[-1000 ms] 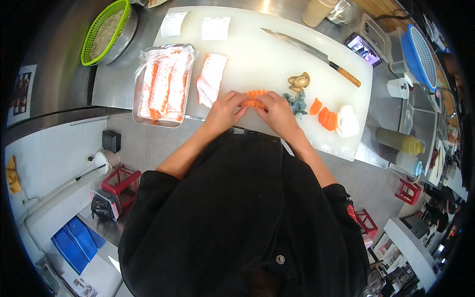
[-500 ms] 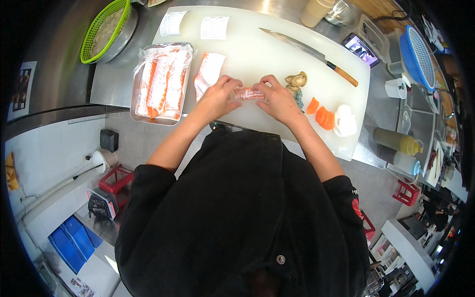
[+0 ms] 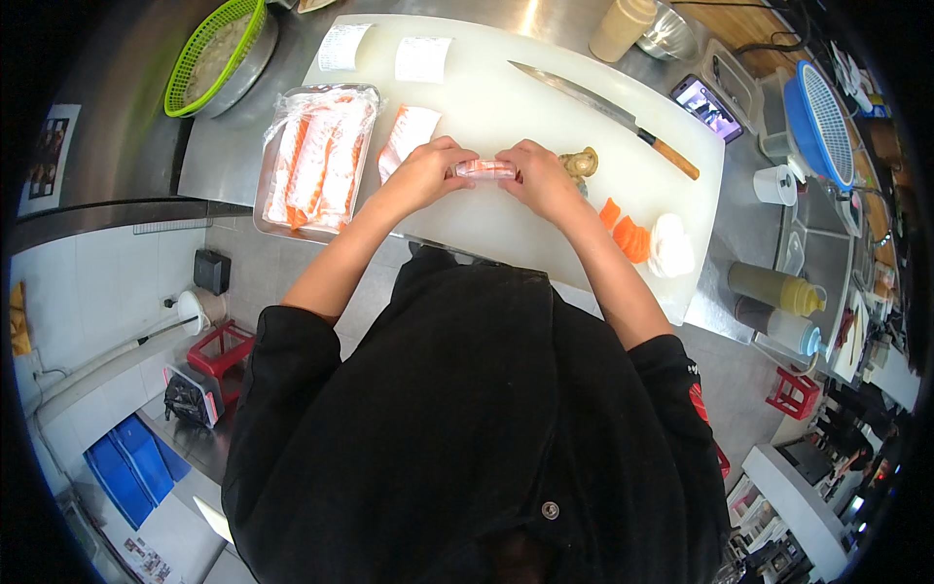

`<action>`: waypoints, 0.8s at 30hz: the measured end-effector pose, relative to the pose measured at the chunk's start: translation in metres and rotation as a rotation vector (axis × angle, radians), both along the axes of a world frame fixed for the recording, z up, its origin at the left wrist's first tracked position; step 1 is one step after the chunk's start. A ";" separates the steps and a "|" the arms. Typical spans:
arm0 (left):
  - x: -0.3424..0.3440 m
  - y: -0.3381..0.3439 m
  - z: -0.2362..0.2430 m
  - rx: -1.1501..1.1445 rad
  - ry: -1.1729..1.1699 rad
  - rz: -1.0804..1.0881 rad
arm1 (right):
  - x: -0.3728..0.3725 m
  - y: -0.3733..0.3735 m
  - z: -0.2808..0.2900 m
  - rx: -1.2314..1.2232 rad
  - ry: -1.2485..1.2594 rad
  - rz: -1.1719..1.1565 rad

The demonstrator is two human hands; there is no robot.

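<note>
Between my two hands, over the white cutting board (image 3: 467,107), is a small oblong pink-and-white piece (image 3: 485,169) that looks wrapped in clear film; its exact kind I cannot make out. My left hand (image 3: 426,175) pinches its left end, and my right hand (image 3: 541,179) pinches the right end. Beyond my left hand lies a pale orange-edged fish fillet (image 3: 410,134), partly covered by the hand. Just right of my right hand sits a brownish shellfish (image 3: 580,163). Bright orange slices (image 3: 631,239) and a white mound (image 3: 671,245) lie farther right.
A metal tray (image 3: 261,206) of fish fillets under cling film stands at the left. A long knife (image 3: 584,95) with a wooden handle lies across the board's far right. Beyond it are a phone (image 3: 707,109) and a squeeze bottle (image 3: 623,27). Two paper slips (image 3: 422,59) lie at the back.
My fingers have closed in on both ends of the wrapped piece, which now looks narrower and slightly raised. Both hands have shifted a little away from me.
</note>
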State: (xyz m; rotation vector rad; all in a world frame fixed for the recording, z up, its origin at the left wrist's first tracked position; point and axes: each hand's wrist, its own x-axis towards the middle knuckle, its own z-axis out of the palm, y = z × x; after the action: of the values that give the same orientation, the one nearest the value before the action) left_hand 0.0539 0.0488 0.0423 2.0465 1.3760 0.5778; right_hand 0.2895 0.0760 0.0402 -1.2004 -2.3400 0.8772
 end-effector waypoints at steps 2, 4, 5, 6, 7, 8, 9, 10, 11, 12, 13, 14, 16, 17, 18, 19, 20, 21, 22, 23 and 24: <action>0.002 0.001 0.000 -0.021 0.012 0.004 | -0.003 0.005 -0.002 -0.055 -0.013 -0.026; 0.004 0.006 -0.002 -0.045 -0.025 0.027 | -0.007 0.008 -0.002 -0.062 -0.042 0.004; 0.004 0.008 -0.002 -0.053 -0.049 0.028 | -0.008 0.010 -0.002 -0.060 -0.055 0.016; 0.004 0.011 -0.003 -0.064 -0.039 0.018 | -0.010 0.011 -0.001 -0.073 -0.066 0.017; 0.004 0.014 -0.003 -0.075 -0.032 -0.003 | -0.012 0.012 0.000 -0.079 -0.070 0.024; 0.004 0.017 -0.002 -0.086 -0.025 -0.026 | -0.013 0.013 0.002 -0.085 -0.073 0.031; 0.003 0.020 -0.001 -0.103 -0.040 -0.038 | -0.013 0.014 0.004 -0.106 -0.053 0.011; 0.003 0.024 0.001 -0.118 -0.057 -0.051 | -0.013 0.015 0.006 -0.125 -0.034 -0.010; 0.003 0.030 0.003 -0.156 -0.060 -0.059 | -0.012 0.017 0.008 -0.144 -0.023 -0.036; 0.005 0.038 0.005 -0.112 -0.067 -0.080 | -0.010 0.022 0.011 -0.113 0.012 -0.054; 0.005 0.049 0.008 -0.087 -0.056 -0.095 | -0.009 0.028 0.013 -0.080 0.043 -0.075; 0.005 0.062 0.010 -0.063 -0.044 -0.110 | -0.007 0.035 0.016 -0.047 0.075 -0.096; 0.009 0.091 0.013 0.045 -0.048 -0.082 | -0.007 0.058 0.021 0.022 0.086 -0.146; 0.011 0.107 0.013 0.120 -0.067 -0.083 | -0.008 0.072 0.023 0.087 0.120 -0.149; 0.013 0.120 0.012 0.084 -0.022 -0.057 | -0.010 0.085 0.023 0.068 0.079 -0.185; 0.015 0.132 0.011 0.069 0.007 -0.046 | -0.012 0.097 0.023 0.078 0.069 -0.198; 0.017 0.144 0.010 0.102 0.010 -0.040 | -0.014 0.107 0.021 0.089 0.058 -0.211; 0.019 0.150 0.008 0.073 0.052 -0.042 | -0.017 0.112 0.018 0.019 -0.010 -0.249; 0.018 0.153 0.007 0.083 0.068 -0.078 | -0.017 0.113 0.014 0.031 -0.018 -0.237; 0.017 0.154 0.008 0.123 0.084 -0.089 | -0.016 0.114 0.011 0.047 -0.035 -0.247; 0.014 0.152 0.010 0.116 0.132 -0.099 | -0.012 0.113 0.010 0.025 -0.097 -0.270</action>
State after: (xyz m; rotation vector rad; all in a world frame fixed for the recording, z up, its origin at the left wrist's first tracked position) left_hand 0.0677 0.2012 0.0521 2.2678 1.3334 0.4978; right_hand 0.2771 0.1889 0.0502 -1.5340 -2.1841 0.7090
